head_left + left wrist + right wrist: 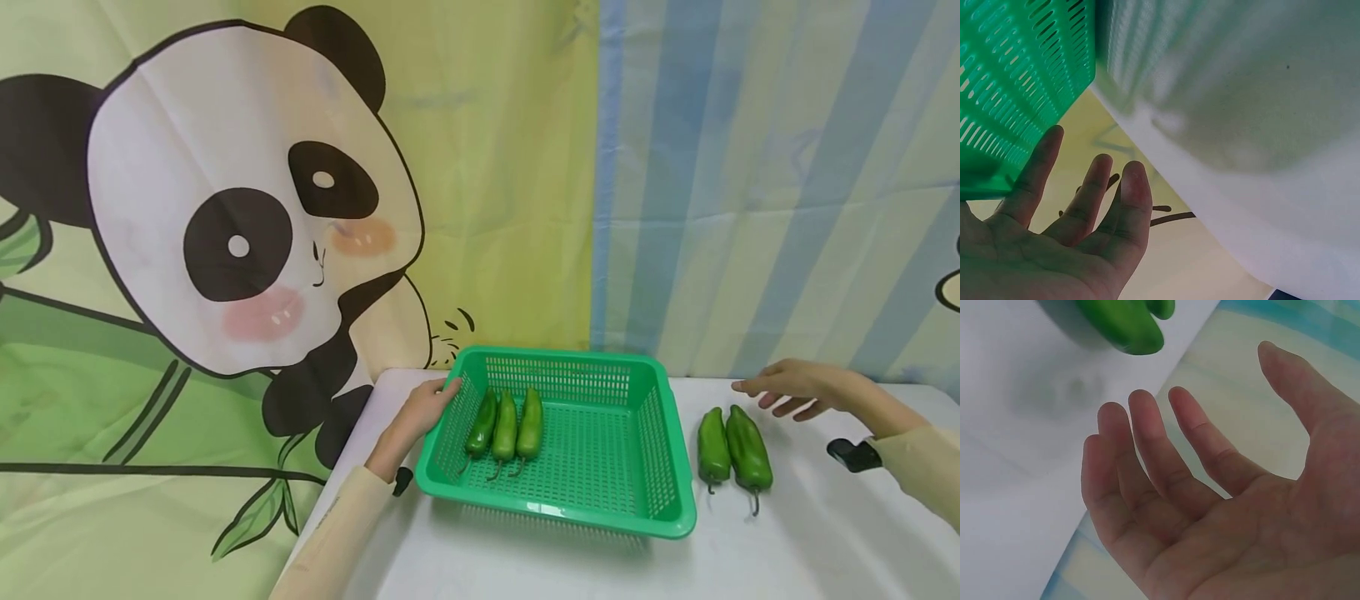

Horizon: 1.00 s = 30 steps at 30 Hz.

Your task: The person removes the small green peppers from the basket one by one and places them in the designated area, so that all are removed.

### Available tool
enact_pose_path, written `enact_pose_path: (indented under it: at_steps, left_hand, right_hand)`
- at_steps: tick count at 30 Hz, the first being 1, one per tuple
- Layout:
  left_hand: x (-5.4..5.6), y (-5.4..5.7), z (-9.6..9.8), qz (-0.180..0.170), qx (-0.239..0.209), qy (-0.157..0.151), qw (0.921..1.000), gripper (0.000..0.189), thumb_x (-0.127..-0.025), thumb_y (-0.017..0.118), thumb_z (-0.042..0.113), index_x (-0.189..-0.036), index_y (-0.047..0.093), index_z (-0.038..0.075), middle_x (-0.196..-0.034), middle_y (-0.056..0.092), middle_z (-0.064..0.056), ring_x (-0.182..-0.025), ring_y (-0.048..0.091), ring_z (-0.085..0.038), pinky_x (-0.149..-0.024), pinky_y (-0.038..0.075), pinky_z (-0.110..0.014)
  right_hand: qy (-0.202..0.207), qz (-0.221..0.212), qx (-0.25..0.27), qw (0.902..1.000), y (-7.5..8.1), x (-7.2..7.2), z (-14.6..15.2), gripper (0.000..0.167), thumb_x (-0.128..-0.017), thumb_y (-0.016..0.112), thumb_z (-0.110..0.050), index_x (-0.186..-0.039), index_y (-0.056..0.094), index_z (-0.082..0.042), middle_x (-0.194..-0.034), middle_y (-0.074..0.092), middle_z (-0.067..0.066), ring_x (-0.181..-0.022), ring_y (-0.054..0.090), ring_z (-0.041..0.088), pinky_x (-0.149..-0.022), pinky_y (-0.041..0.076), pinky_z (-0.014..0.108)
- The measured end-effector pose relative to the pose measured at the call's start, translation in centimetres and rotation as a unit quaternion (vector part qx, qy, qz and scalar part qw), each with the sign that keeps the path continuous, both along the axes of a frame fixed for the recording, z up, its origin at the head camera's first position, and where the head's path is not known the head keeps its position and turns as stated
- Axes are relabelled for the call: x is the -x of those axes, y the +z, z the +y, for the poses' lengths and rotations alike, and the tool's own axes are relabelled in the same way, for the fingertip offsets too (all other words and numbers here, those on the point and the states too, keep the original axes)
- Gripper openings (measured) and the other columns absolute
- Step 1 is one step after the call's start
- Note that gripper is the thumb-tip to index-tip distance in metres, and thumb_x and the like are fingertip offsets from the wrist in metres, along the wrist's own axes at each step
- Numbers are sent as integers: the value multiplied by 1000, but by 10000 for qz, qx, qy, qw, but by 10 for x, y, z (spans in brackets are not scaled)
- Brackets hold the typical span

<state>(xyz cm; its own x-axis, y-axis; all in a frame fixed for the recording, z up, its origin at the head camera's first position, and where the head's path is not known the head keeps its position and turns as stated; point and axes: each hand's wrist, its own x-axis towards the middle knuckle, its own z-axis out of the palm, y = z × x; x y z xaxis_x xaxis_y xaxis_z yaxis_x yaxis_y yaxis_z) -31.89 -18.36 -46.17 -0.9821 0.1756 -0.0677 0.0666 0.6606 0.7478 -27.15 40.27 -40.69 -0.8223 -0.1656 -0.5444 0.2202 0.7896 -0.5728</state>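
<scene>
A green plastic basket [592,500] sits on the white table, with three green peppers [506,429] side by side at its left end. My left hand [420,414] holds the basket's left rim, thumb over the edge. In the left wrist view, the fingers [1088,200] of that hand lie along the outside of the perforated wall. Two more green peppers [714,447] [748,450] lie together on the table, right of the basket. Just past their upper right, my right hand [813,386] hovers with loosely bent fingers, holding nothing. A pepper tip [1135,337] shows beyond its fingertips in the right wrist view.
The white table [495,567] runs back to a hanging cloth [510,208] printed with a panda and stripes. A small black object [853,455] is at the right sleeve's cuff, and a similar dark one [402,481] is at the left wrist.
</scene>
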Motion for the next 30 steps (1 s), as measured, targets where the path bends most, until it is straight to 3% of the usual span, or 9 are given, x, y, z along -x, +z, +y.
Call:
enact_pose_path:
  at_steps: [6,13,23,30]
  left_hand:
    - [1,3,0,17,45,34,10000,55,-104,43,56,-126,68,12,-88,68,-7,-69,64,-16,-61,53,-29]
    - [1,2,1,29,39,7,10000,54,-104,44,55,-129,67,13,-90,69,-6,-71,64,-16,-63,53,-29]
    - [0,1,2,-12,-46,11,10000,55,-104,44,53,-132,65,10,-90,69,-8,-68,66,-15,-60,55,-30]
    - [1,0,1,24,27,-23,10000,55,-105,44,52,-132,65,9,-91,69,-8,-68,65,-15,-60,55,-30]
  right_hand:
    - [130,-2,68,9999,11,1,-6,84,-101,52,-54,-144,35,17,-126,61,27,-113,65,35,-88,56,48]
    - [236,45,252,9994,16,1,-17,73,-102,52,-51,-145,43,8,-130,60,23,-119,62,37,-90,56,47]
    - [468,230,199,9984,27,10,-40,74,-103,50,-52,-142,42,11,-126,62,19,-119,62,38,-89,57,47]
    - [608,416,130,9972,47,19,-62,82,-100,54,-53,-146,36,12,-127,62,20,-119,62,39,-90,57,48]
